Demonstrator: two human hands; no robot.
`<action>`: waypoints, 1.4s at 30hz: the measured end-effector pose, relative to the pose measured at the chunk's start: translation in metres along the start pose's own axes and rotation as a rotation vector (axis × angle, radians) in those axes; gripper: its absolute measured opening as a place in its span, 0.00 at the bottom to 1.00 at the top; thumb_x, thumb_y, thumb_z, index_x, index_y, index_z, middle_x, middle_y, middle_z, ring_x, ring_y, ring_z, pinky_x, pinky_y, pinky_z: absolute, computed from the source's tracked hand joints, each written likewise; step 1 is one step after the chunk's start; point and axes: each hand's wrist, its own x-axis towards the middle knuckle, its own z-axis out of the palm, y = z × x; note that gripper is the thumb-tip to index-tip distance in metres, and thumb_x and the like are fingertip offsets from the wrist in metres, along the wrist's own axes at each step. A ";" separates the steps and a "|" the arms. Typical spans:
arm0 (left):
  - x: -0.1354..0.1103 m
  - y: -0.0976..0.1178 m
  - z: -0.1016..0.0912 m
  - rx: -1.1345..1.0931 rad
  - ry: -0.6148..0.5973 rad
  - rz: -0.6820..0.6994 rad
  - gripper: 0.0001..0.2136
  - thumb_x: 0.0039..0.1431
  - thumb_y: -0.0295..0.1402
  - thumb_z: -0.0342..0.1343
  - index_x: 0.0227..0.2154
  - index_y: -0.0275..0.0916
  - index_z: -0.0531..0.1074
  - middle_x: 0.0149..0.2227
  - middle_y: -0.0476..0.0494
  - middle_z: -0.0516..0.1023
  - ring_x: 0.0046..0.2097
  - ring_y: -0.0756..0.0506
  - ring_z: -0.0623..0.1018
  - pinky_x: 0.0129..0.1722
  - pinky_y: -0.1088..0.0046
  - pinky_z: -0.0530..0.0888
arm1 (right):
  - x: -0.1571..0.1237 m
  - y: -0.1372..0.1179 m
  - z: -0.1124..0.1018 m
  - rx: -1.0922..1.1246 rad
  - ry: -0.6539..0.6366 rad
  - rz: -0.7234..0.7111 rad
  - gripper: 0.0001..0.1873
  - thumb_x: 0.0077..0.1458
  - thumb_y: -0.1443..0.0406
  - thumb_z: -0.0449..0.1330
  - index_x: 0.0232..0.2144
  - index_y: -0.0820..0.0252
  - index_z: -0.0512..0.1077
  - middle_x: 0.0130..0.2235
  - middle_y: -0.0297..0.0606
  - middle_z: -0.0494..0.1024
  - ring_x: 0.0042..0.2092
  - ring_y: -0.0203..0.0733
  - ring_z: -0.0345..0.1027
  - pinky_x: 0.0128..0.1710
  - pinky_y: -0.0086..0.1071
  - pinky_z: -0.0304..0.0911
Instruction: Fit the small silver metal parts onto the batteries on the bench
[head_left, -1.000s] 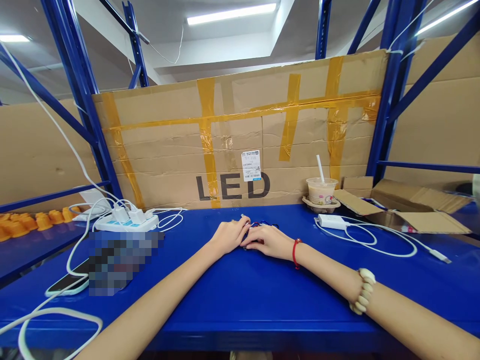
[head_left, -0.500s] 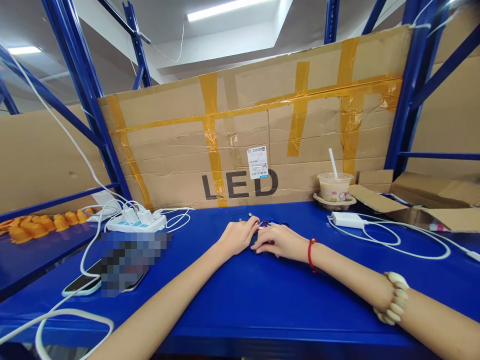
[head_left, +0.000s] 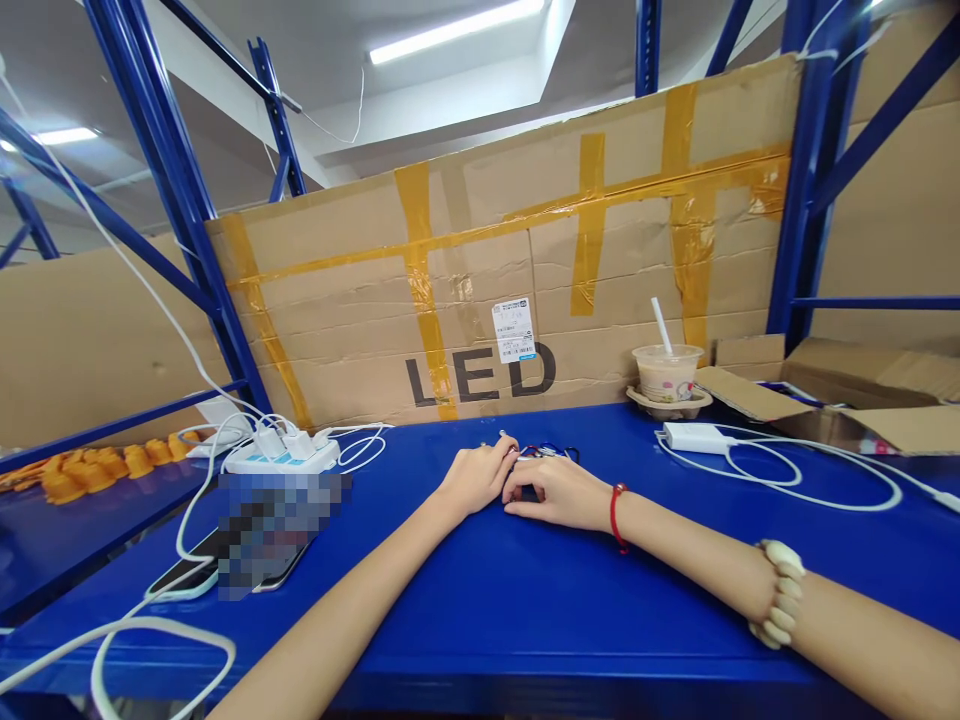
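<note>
My left hand (head_left: 478, 478) rests low over the blue shelf top, its fingers closed and pointing toward my other hand. Right beside it, almost touching, my right hand (head_left: 559, 490) is curled with thumb and fingertips drawn together. Whatever either hand pinches is too small or too hidden to name. Just beyond the fingers lies a small jumble of blue, red and white thin pieces (head_left: 553, 451), partly covered by my right hand. A tiny shiny bit (head_left: 502, 433) shows behind my left fingertips.
A power strip (head_left: 281, 457) with plugged-in white chargers stands at left, near a phone (head_left: 184, 578) and a blurred patch. On the right are a drink cup (head_left: 667, 375) in a carton holder, a white adapter (head_left: 696, 438) with cable, and an open cardboard box (head_left: 892, 425). Cardboard (head_left: 360, 320) walls the back.
The view has tilted slightly. My right hand's thumb and fingers have shifted a little, and more of the small jumble shows behind them. My left hand stays nearly in place.
</note>
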 end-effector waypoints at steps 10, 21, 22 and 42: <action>0.000 -0.001 0.001 -0.016 0.008 0.000 0.13 0.63 0.36 0.32 0.42 0.39 0.60 0.33 0.45 0.75 0.34 0.45 0.75 0.29 0.74 0.67 | 0.000 0.000 0.001 -0.033 0.043 -0.036 0.05 0.51 0.65 0.57 0.29 0.58 0.73 0.34 0.31 0.75 0.28 0.32 0.65 0.29 0.25 0.57; 0.000 -0.001 -0.001 -0.051 -0.038 -0.002 0.10 0.61 0.35 0.38 0.41 0.39 0.60 0.33 0.46 0.75 0.34 0.45 0.75 0.29 0.75 0.67 | 0.001 -0.001 0.006 0.132 0.235 -0.150 0.06 0.51 0.64 0.58 0.31 0.57 0.74 0.35 0.33 0.76 0.37 0.35 0.68 0.38 0.26 0.61; 0.000 -0.002 0.000 -0.061 -0.036 0.010 0.10 0.60 0.35 0.40 0.41 0.39 0.60 0.34 0.45 0.75 0.35 0.45 0.75 0.29 0.74 0.67 | 0.002 0.000 0.006 0.182 0.285 -0.115 0.06 0.51 0.63 0.57 0.30 0.57 0.74 0.34 0.33 0.76 0.34 0.34 0.69 0.36 0.26 0.61; 0.001 -0.006 0.006 -0.181 0.170 0.092 0.11 0.63 0.35 0.38 0.42 0.40 0.63 0.42 0.47 0.73 0.41 0.48 0.71 0.39 0.72 0.63 | 0.004 0.025 -0.001 0.889 0.469 0.491 0.18 0.34 0.57 0.65 0.26 0.66 0.74 0.21 0.36 0.73 0.15 0.27 0.55 0.14 0.24 0.52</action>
